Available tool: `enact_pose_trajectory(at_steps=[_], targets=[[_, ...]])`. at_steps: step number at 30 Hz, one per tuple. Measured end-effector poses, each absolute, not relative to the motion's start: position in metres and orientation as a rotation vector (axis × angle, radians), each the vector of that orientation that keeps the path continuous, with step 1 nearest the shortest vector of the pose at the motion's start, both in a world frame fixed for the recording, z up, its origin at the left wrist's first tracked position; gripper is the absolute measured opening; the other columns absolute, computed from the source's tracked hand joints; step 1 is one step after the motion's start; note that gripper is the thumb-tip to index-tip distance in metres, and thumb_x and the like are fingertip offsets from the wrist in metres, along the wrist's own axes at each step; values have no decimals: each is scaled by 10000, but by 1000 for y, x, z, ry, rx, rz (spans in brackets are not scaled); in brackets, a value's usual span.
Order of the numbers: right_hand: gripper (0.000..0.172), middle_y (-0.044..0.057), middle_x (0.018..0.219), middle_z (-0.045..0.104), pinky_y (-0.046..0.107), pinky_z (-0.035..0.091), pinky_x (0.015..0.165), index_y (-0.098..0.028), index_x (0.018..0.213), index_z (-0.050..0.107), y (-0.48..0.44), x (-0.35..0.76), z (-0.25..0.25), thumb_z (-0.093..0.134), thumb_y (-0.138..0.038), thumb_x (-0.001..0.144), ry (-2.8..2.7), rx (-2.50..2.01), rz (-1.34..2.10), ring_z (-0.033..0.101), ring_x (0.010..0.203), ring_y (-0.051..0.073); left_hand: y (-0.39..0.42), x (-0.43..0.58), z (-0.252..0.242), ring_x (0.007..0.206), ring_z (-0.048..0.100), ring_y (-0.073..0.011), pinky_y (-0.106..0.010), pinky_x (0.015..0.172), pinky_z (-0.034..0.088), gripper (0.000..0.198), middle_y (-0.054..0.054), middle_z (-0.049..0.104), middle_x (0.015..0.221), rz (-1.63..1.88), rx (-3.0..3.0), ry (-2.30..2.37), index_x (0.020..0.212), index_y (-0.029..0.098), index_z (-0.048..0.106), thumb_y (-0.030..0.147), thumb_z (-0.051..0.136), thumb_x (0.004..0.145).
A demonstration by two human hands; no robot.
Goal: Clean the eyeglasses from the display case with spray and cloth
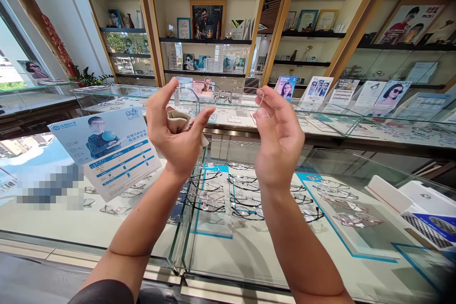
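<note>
Both hands are raised in front of me over a glass display counter (249, 247). A thin-rimmed pair of glasses (228, 92) is held up between them. My left hand (174, 128) pinches the left end of the glasses and also grips a beige cleaning cloth (180, 122) in its palm. My right hand (278, 137) pinches the right rim of the glasses between thumb and fingers.
Under the counter glass lie several rows of spectacle frames (228, 194). A blue and white leaflet stand (107, 152) stands at the left. A white box (420, 199) sits at the right. More glass counters and wooden wall shelves (206, 38) with pictures stand behind.
</note>
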State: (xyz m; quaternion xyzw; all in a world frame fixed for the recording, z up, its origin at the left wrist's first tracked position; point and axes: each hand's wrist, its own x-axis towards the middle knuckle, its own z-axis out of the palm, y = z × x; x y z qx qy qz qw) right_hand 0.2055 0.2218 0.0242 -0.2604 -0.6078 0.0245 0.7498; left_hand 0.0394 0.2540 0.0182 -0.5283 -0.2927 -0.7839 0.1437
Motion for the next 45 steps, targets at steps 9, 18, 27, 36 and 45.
enact_pose_trajectory(at_steps=[9, 18, 27, 36, 45], targets=[[386, 81, 1321, 715, 680, 548, 1142, -328, 1315, 752, 225, 203, 27, 518, -522, 1076, -1178, -505, -67, 643, 1380, 341, 267, 42, 14, 1098, 768, -263, -440, 842, 641, 728, -53, 594, 1617, -2285, -1656, -793, 1545, 432, 522, 594, 805, 894], [331, 69, 1242, 748, 608, 605, 1086, -306, 1254, 778, 230, 205, 26, 554, -476, 1079, -1158, -529, -141, 699, 1289, 305, 270, 50, 13, 1373, 668, -334, -436, 949, 648, 734, -89, 636, 1548, -2282, -1626, -786, 1531, 353, 544, 555, 834, 887], [320, 49, 1251, 758, 512, 636, 1056, -326, 1316, 724, 227, 211, 25, 538, -470, 1100, -1284, -401, 57, 751, 1219, 263, 283, 48, 7, 1387, 663, -313, -332, 864, 652, 739, -89, 644, 1533, -2287, -1613, -678, 1550, 344, 513, 590, 796, 913], [335, 62, 1263, 754, 507, 636, 1035, -328, 1366, 686, 226, 212, 25, 517, -455, 1107, -1299, -384, 170, 749, 1259, 286, 280, 50, 5, 1408, 638, -339, -300, 799, 638, 766, -111, 610, 1564, -2332, -1694, -708, 1555, 333, 509, 586, 812, 900], [328, 60, 1264, 754, 478, 620, 1038, -322, 1328, 704, 232, 222, 24, 522, -473, 1101, -1323, -451, 216, 744, 1230, 254, 259, 47, 15, 1275, 698, -242, -396, 1053, 607, 612, -57, 663, 1468, -2275, -1689, -757, 1435, 307, 613, 500, 845, 902]])
